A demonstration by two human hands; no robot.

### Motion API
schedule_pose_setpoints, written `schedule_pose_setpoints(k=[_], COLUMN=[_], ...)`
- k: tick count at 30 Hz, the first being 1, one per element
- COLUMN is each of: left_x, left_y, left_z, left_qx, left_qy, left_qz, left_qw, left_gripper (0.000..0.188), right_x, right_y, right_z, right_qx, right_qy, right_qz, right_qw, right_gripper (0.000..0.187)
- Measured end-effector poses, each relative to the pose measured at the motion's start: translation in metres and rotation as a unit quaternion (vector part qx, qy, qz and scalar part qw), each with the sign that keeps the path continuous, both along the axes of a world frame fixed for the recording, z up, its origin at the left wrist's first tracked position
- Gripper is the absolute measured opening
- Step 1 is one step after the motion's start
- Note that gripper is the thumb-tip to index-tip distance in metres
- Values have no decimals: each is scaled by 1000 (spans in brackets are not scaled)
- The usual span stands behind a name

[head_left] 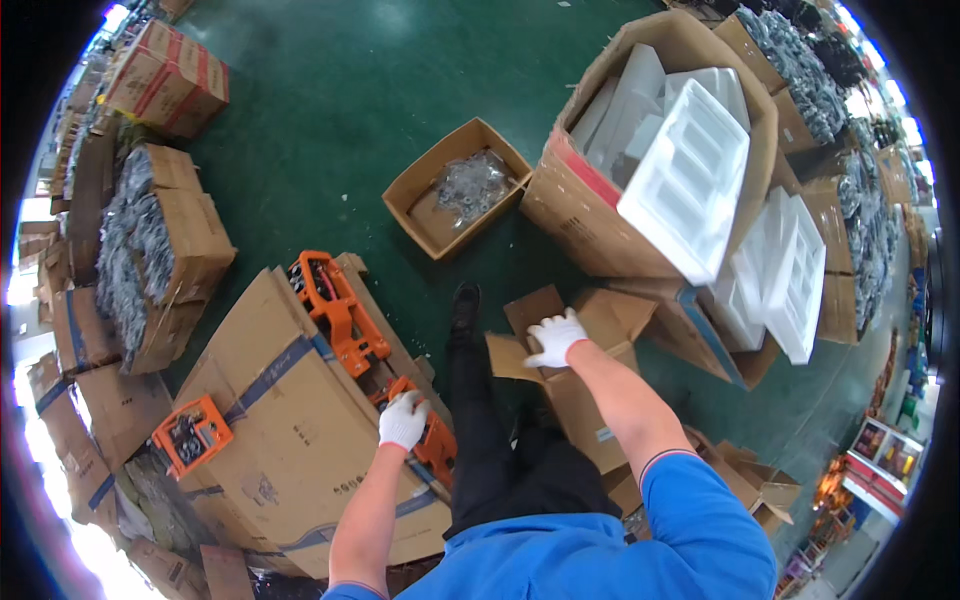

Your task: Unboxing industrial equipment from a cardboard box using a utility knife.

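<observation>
My left hand (pixel 403 420), in a white knit glove, is closed over the upper end of an orange machine part (pixel 436 446). That part lies along the right edge of a large flat cardboard stack. Just beyond it is a longer orange machine part (pixel 340 315) with dark fittings. My right hand (pixel 557 338), also gloved, is over an open cardboard box (pixel 590 400) beside my leg. Its fingers are spread, with the thumb side near a raised flap (pixel 512 358). What lies inside that box is hidden.
A smaller orange part (pixel 192 436) sits on the stack's left side. Ahead, an open carton (pixel 415 205) holds clear plastic-looking pieces. At right, a tall carton (pixel 575 215) is filled with white foam trays (pixel 690 180). Boxes of grey wrapped items (pixel 185 230) line both sides.
</observation>
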State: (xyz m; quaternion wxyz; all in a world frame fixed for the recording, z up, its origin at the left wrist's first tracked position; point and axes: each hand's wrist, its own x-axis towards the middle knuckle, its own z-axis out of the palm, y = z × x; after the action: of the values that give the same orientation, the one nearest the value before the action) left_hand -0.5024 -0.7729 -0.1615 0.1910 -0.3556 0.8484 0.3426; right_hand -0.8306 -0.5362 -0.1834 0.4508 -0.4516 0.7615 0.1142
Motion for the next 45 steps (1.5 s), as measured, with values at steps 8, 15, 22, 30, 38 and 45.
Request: schedule_pose_setpoints(k=[8,15,22,30,38,45], left_x=[223,300,351,362,446,614], left_y=[161,254,271,300,369,471], left_z=[88,119,129,149,161,134], left_qx=[-32,30,51,62,90,66], left_qy=[-75,-138,-123,-57,7,-33], left_qz=[156,153,217,231,285,327], left_qw=[984,978,967,969,954,942], left_gripper=[39,46,45,41,41,42], right_x=[101,128,132,109,172,379], right_y=[203,247,223,210,323,468], right_z=[55,85,114,178,228,183], right_qx=[65,88,19,-74,-293,-52], right_qy=[-63,-102,-45,107,259,243], right_qz=[97,108,171,224,243,96], right_qw=[991,985,984,966,887,964], right_gripper=[73,98,32,22,5,24])
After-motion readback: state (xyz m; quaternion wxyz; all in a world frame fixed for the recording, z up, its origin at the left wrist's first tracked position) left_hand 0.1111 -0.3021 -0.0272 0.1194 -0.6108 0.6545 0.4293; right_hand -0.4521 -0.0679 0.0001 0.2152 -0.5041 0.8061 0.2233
